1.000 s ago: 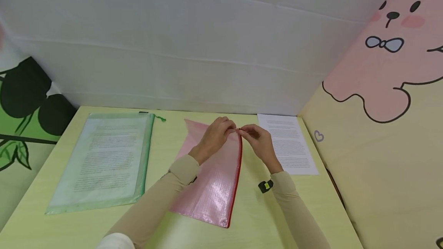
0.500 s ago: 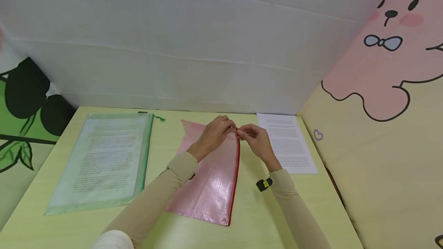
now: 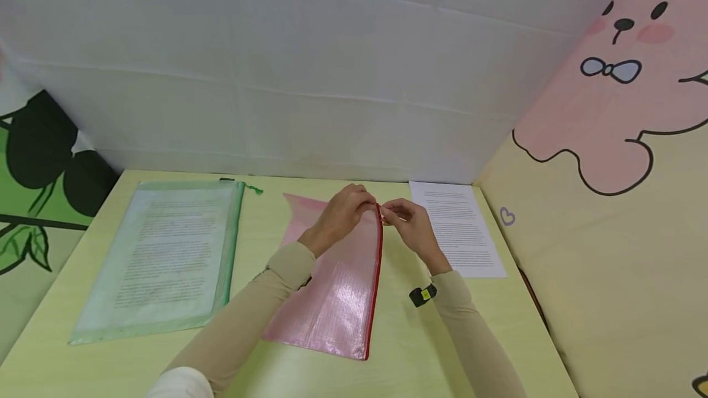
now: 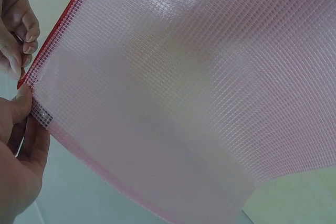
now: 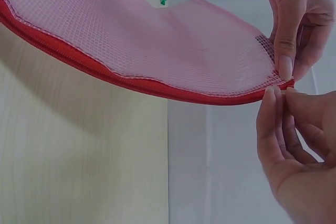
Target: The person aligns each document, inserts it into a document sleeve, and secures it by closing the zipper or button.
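Observation:
A pink translucent mesh zipper pouch (image 3: pixel 326 318) has a red zipper (image 3: pixel 378 275) along its right edge. My left hand (image 3: pixel 340 214) pinches the pouch's far right corner between thumb and fingers, beside a small dark patch (image 4: pixel 43 115). Right at the zipper's far end, my right hand (image 3: pixel 412 226) pinches with thumb and fingertips, which cover whatever small part lies between them. In the right wrist view the zipper (image 5: pixel 157 88) bows in a curve toward both hands, and the raised corner stands off the table. The pouch's near edge slopes down toward the tabletop.
On the left of the table (image 3: pixel 265 250) lies a green zipper pouch (image 3: pixel 94 306) with a printed sheet inside and a green cord (image 3: pixel 255 189) at its far corner. A loose printed sheet (image 3: pixel 461 232) lies at the back right. Walls enclose the back and right.
Both hands stay together at the zipper's far end, drifting very slightly left. The pouch's far left corner has shifted a little left and down.

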Demonstrator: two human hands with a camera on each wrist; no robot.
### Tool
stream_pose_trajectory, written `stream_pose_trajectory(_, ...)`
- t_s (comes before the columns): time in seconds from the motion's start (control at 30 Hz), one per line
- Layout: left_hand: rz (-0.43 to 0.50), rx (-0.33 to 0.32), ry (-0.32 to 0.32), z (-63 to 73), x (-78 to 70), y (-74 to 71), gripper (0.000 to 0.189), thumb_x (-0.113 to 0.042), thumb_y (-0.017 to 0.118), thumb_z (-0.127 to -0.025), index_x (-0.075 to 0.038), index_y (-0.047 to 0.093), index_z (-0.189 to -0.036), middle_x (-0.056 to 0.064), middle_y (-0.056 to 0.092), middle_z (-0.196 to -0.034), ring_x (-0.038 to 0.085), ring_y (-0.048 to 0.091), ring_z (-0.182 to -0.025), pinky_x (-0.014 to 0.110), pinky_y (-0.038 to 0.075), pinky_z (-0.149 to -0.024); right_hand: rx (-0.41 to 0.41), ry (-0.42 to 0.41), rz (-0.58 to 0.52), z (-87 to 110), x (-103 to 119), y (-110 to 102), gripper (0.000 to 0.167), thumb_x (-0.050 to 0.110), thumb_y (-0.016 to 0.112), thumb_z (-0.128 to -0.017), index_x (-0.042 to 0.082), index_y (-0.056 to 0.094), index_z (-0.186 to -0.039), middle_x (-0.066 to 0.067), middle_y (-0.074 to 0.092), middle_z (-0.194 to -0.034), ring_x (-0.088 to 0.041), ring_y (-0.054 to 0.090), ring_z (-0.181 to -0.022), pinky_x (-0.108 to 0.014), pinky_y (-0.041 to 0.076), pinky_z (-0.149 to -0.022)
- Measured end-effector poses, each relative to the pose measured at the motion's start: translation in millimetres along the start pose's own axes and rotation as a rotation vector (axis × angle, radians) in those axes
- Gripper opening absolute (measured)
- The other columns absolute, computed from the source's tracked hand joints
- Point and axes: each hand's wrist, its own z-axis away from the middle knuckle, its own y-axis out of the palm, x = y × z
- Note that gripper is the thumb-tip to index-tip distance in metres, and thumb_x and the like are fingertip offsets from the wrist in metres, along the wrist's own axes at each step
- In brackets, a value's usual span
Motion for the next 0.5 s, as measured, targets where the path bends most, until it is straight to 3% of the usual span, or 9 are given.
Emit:
stream_pose_trajectory(0.23,0.011,0.002,-0.006,0.7,-1.0,-0.1,0.007,0.002,0.072,-0.093,0.002,0.078,-0.096,0.01,0.069,-0.089,0.025,0.064,-0.088,0.034,0.056,-0.082,-0.017,0.014,0.064,4.7,4,1,0.017,0.0,0.065,-0.099,-0.014,0.068,-0.108,-0.032,0.069,-0.101,-0.05,0.068,-0.091,-0.051,0.06,-0.083)
stream_pose_trajectory(0.4,0.033,-0.008,-0.01,0.6,-1.9,-1.4,0.007,0.002,0.073,-0.091,0.002,0.079,-0.096,0.009,0.069,-0.087,0.025,0.064,-0.086,0.034,0.056,-0.079,-0.019,0.032,0.079,4.9,1,1,0.017,0.001,0.065,-0.099,-0.014,0.069,-0.108,-0.032,0.069,-0.1,-0.051,0.068,-0.091,-0.029,0.061,-0.076)
stream_pose_trajectory(0.5,0.037,-0.006,-0.015,0.9,-2.0,-2.0,0.007,0.002,0.074,-0.091,0.002,0.079,-0.096,0.009,0.069,-0.087,0.024,0.064,-0.085,0.033,0.055,-0.077,-0.018,0.045,0.08,2.5,-11,1,0.018,0.001,0.065,-0.1,-0.014,0.069,-0.108,-0.033,0.07,-0.099,-0.052,0.068,-0.091,-0.019,0.058,-0.072)
